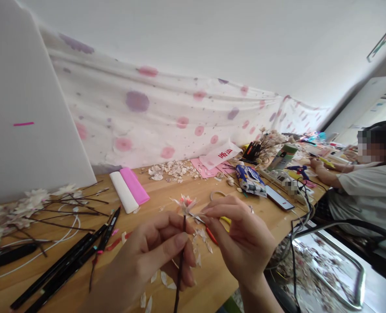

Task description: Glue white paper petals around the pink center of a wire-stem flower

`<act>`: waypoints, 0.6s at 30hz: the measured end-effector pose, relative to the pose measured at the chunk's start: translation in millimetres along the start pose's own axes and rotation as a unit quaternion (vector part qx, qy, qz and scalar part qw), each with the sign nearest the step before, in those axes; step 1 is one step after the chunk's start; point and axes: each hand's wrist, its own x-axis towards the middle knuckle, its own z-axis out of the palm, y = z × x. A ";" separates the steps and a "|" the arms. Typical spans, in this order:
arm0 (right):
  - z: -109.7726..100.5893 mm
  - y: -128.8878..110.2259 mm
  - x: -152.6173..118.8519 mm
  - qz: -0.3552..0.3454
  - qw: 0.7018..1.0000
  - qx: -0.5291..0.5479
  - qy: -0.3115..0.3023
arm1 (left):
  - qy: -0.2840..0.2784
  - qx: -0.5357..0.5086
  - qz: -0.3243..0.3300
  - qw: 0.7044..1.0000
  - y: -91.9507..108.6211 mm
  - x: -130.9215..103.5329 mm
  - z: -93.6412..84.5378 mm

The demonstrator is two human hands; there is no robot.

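In the head view a dark, twig-like stem [180, 265] stands nearly upright, topped by a small artificial flower [185, 203] with pale petals and an orange-pink centre. My left hand [160, 250] pinches this stem just below the bloom between thumb and fingers. Close beside the flower, my right hand [238, 234] is closed in a pinch on a thin pale petal [197, 214] near the flower's base; whether it touches the flower I cannot tell. Under my hands lie loose petals [199, 245] and red-and-yellow-handled scissors [211, 234], partly hidden by my right hand.
Finished-looking pale flowers [33, 204] on stems lie at left, near black marker pens [72, 265]. Behind are white and pink rolls [130, 190], scattered petals [171, 170], a blue packet [249, 179] and a phone [279, 198]. A co-worker [365, 187] sits at right beside cables.
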 end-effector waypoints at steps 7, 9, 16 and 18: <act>2.2 -2.1 2.8 -0.024 0.999 -0.030 -0.005 | -0.003 0.006 -0.016 1.000 2.8 -2.1 4.6; 2.6 -2.1 3.6 -0.026 0.999 -0.035 -0.004 | -0.002 0.007 -0.017 1.000 2.7 -1.9 4.5; 4.0 -3.4 6.7 -0.032 0.998 -0.045 0.000 | 0.001 0.011 -0.017 1.000 2.9 -1.9 4.7; 3.9 -4.2 7.1 -0.030 0.998 -0.048 0.000 | 0.005 0.011 -0.018 1.000 2.8 -2.3 5.6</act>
